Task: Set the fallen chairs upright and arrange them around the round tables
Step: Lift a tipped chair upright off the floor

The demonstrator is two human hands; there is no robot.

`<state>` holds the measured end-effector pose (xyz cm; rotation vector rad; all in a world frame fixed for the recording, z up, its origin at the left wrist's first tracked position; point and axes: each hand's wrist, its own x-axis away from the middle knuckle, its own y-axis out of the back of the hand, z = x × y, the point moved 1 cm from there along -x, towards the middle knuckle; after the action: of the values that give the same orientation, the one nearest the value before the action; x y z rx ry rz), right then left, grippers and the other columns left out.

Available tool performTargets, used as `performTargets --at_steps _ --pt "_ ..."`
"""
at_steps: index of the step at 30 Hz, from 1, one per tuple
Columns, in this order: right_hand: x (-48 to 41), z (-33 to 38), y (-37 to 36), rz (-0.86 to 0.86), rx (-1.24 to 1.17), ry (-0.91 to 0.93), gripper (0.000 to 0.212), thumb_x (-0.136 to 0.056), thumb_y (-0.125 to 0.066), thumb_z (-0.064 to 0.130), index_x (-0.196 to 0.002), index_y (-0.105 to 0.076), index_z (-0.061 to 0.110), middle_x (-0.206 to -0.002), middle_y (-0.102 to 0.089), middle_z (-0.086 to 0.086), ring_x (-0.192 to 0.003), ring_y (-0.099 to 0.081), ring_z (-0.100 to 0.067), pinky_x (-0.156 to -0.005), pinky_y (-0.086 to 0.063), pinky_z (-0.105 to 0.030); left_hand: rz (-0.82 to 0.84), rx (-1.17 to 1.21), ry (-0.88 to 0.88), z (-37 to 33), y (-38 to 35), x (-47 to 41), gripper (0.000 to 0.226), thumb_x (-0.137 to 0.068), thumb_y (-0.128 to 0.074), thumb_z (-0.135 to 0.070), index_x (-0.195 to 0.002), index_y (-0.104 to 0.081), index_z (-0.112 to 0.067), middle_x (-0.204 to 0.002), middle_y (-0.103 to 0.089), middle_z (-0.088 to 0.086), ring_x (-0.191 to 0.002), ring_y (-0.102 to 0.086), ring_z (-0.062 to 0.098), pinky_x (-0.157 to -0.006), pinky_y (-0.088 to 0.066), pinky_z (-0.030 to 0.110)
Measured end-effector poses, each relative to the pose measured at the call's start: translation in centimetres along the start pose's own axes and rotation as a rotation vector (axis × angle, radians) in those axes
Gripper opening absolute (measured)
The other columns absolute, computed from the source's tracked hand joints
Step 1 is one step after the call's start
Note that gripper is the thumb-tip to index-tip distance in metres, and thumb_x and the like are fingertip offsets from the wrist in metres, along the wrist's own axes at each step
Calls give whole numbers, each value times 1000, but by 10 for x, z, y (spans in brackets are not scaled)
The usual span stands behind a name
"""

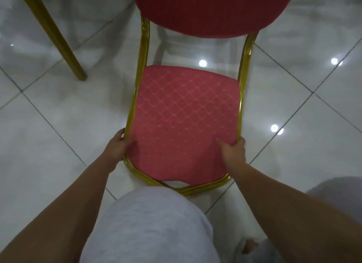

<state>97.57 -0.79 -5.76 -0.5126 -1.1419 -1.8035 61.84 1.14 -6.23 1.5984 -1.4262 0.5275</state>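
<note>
The chair's (184, 115) legs are hidden under its red diamond-patterned seat, and its red backrest (205, 10) is cut off at the top edge. It stands on a glossy pale tiled floor (58, 129) dotted with bright light spots (202, 63). The left hand (117, 147) and right hand (234, 153) clasp the gold frame at either side of the seat front, thumbs on the cushion. A knee (148, 223) in light cloth blocks the near frame. Another gold leg (56, 39) slants at upper left, its owner out of view.

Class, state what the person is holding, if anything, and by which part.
The left hand and right hand grip the red-cushioned, gold metal-framed chair by the two sides of its seat, near the front corners.
</note>
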Motion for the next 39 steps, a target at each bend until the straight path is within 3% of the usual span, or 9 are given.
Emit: performTargets --at_steps 7,14,20,22,25,28,32,36,39 --pt "61 31 75 186 -67 -74 64 -78 -81 17 -130 -44 20 -95 -58 8 -82 -61 -13 -71 -53 -34 19 29 56 -27 19 99 50 -95 -63 -28 -140 -45 -42 -106 -67 -5 -87 -66 14 -55 -52 27" --pt "222 110 207 255 55 -185 54 -78 -79 16 -123 -50 22 -90 -61 5 -73 -62 -16 -51 -45 -25 31 -70 94 -100 70 301 53 -97 -57 -36 -146 -38 -43 -113 -67 4 -86 -69 21 -61 -56 31" --pt "357 201 326 322 271 -173 68 -82 -74 9 -142 -42 13 -127 -58 -12 -88 -57 -25 -65 -48 -35 51 -71 135 -198 121 472 47 -100 -53 -34 -146 -40 -36 -112 -65 3 -84 -65 18 -57 -53 28" --pt "391 236 363 372 300 -166 64 -84 -75 13 -140 -43 10 -122 -57 -11 -84 -56 -23 -57 -47 -32 54 -59 140 -234 135 519 40 -101 -53 -30 -140 -46 -34 -101 -66 0 -82 -65 18 -54 -51 27" --pt "423 284 409 380 372 -134 47 -87 -74 19 -129 -53 10 -115 -60 -8 -95 -56 -26 -69 -48 -36 55 -18 128 -285 150 575 25 -100 -55 -25 -124 -56 -30 -97 -67 -1 -83 -64 17 -59 -50 28" --pt "447 327 445 315 383 -102 31 -88 -72 17 -115 -60 11 -102 -59 -7 -84 -53 -22 -68 -44 -36 66 29 109 -326 159 614 9 -99 -54 -17 -105 -61 -20 -87 -63 5 -73 -58 17 -60 -47 27" --pt "471 376 479 229 310 -2 12 -89 -66 19 -95 -58 13 -89 -55 -7 -77 -53 -20 -76 -44 -37 67 128 51 -370 156 641 17 -99 -48 -9 -83 -54 -12 -66 -44 6 -55 -39 14 -50 -33 23" --pt "492 418 490 146 204 206 18 -94 -58 29 -87 -57 13 -96 -53 -9 -79 -51 -21 -72 -45 -35 17 344 -39 -410 151 658 14 -100 -50 -18 -91 -56 -9 -88 -56 10 -79 -59 24 -74 -54 36" --pt "508 437 486 124 118 454 18 -97 -54 32 -109 -62 20 -112 -54 -6 -103 -52 -26 -88 -43 -38 -7 313 -177 -435 149 671 28 -101 -50 -28 -126 -53 -17 -120 -54 9 -103 -59 30 -85 -55 43"
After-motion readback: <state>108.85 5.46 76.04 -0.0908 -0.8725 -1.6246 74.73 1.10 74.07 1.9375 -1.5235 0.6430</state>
